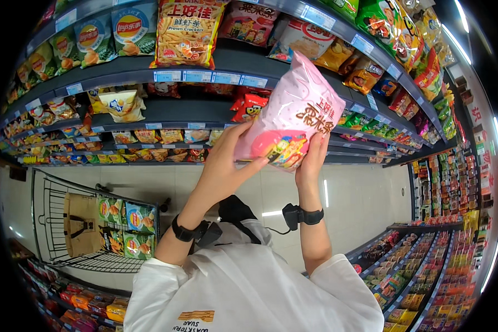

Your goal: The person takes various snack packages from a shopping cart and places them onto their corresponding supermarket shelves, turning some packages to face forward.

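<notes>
A puffed pink snack bag (301, 108) is held up between my two hands, tilted to the right, in front of the shelves. My left hand (227, 163) grips its lower left side, with the thumb across the front. At its lower right edge, my right hand (314, 157) clasps the bag, its fingers partly hidden behind it. A yellow and red bag of prawn crackers (187, 33) stands on the shelf just beyond, left of the pink bag. Another pink bag (249, 23) sits on that shelf to its right.
Long dark shelves (133, 77) of snack bags curve across the far side. At the left stands a wire shopping cart (52, 221) with a brown paper bag (80, 213) and several chip bags (140, 217). More shelving (404, 265) lines the near right. Tiled floor (365, 191) lies between.
</notes>
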{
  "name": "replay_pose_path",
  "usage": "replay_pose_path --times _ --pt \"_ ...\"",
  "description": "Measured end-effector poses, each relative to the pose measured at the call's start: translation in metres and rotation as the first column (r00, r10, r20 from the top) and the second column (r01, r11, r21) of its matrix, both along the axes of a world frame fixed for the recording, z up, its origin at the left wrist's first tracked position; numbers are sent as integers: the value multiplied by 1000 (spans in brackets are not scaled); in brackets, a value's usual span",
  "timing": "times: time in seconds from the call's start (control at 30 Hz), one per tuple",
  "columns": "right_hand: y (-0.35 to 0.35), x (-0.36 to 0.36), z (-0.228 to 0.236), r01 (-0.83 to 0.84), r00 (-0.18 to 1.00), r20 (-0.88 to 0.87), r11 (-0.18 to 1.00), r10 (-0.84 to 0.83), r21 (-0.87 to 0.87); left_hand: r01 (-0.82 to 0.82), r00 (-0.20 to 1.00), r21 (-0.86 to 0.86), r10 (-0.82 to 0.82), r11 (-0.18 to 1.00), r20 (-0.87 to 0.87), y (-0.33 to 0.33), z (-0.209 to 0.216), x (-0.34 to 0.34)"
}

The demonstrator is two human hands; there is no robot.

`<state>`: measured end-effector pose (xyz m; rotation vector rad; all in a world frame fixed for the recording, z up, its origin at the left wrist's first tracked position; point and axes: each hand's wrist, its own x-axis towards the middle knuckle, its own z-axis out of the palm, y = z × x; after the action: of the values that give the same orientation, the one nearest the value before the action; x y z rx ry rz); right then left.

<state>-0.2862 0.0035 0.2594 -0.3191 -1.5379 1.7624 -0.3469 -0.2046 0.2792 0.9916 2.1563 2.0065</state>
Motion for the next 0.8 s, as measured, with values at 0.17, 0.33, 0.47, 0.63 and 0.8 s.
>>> replay_pose_path --times 0.17,0.33,0.47,0.63,0.8 --pt "18 -37 24 -152 987 81 977 141 150 -76 994 -52 71 996 -88 31 -15 -55" --pt "43 -87 34 -168 986 32 960 165 225 -210 967 -12 205 978 -150 59 -23 -107" --pt "49 -134 33 -120 990 -41 950 138 287 -374 887 -38 345 927 -307 77 -21 -134" --pt "61 -182 23 -160 985 -25 954 172 255 -429 861 -101 372 898 -346 96 -25 -159" --pt "64 -216 25 -238 963 -54 930 263 280 -447 871 -186 378 875 -315 108 -27 -173"
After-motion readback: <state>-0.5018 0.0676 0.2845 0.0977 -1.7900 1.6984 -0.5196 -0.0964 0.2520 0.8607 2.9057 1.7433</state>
